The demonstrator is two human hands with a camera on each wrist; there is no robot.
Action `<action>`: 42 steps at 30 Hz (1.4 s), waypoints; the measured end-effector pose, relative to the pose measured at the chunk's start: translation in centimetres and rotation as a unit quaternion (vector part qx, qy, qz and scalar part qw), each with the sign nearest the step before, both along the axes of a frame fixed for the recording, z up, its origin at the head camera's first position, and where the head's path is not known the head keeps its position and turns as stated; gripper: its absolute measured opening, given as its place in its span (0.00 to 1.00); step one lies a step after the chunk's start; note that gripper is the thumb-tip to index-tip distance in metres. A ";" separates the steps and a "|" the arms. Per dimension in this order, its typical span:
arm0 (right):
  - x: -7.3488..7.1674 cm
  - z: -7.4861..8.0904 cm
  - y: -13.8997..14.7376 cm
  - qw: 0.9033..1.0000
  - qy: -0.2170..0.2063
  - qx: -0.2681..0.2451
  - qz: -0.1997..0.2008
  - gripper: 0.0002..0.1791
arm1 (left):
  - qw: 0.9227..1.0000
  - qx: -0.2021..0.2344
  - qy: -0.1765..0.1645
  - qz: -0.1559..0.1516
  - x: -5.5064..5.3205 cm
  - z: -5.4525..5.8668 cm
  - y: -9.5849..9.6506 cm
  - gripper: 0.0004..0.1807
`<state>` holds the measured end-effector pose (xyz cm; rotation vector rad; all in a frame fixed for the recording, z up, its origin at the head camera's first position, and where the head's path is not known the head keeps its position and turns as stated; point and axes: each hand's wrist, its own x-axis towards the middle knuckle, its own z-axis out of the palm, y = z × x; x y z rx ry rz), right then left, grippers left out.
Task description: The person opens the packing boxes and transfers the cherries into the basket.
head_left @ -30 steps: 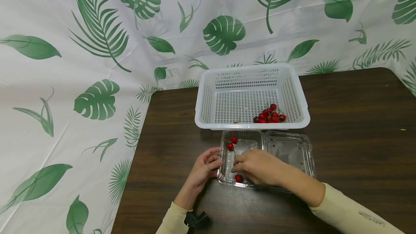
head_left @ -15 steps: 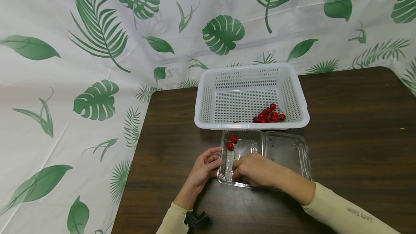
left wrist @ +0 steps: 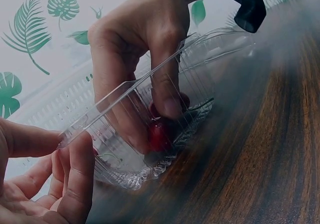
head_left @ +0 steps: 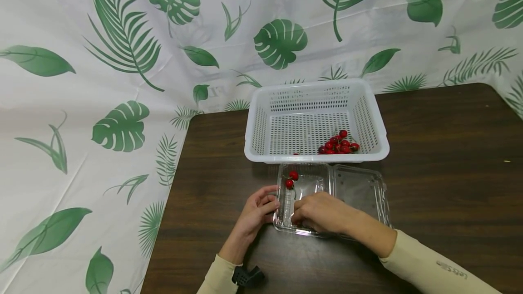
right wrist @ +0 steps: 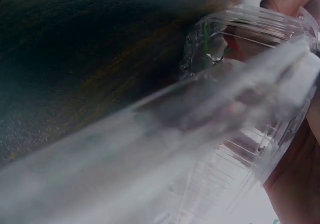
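Observation:
A clear plastic clamshell box (head_left: pixel 307 184) lies unfolded on the table, its lid half (head_left: pixel 359 189) to the right. My left hand (head_left: pixel 253 214) pinches the box's left rim between thumb and fingers. Inside the near part of the box, my right hand (head_left: pixel 323 212) reaches down with curled fingers. The left wrist view shows those fingers around a red cherry (left wrist: pixel 159 136) at the bottom; another cherry is partly hidden behind a finger. Two cherries (head_left: pixel 289 183) with stems sit in the far left corner of the box. The right wrist view is mostly blocked by blurred clear plastic.
Just behind the box stands a white perforated basket (head_left: pixel 261 158). A pile of cherries (head_left: pixel 339 144) lies in its right front part, and one shows barely above the front rim. A leaf-printed cloth (head_left: pixel 229 58) hangs behind the dark wooden table (head_left: pixel 441 167).
My right hand has shifted slightly left and lower into the box, covering the cherry that was visible at the near side. My left hand stays at the rim.

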<state>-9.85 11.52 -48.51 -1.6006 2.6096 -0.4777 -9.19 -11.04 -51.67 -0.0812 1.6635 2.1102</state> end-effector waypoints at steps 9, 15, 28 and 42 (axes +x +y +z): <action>0.0 0.4 0.2 1.000 0.003 -0.010 -0.008 0.07 | 1.000 0.000 0.001 -0.001 0.0 0.0 0.0 0.24; -0.1 1.0 0.4 1.000 0.008 -0.024 -0.019 0.08 | 1.000 -0.001 0.002 -0.003 0.0 0.0 0.0 0.24; 0.1 1.8 1.4 0.998 0.000 -0.035 -0.045 0.11 | 1.000 -0.002 0.001 -0.001 0.0 0.0 0.0 0.24; 0.2 0.2 0.8 0.999 0.032 0.000 -0.021 0.06 | 1.000 -0.001 0.004 -0.001 -0.1 0.0 0.1 0.25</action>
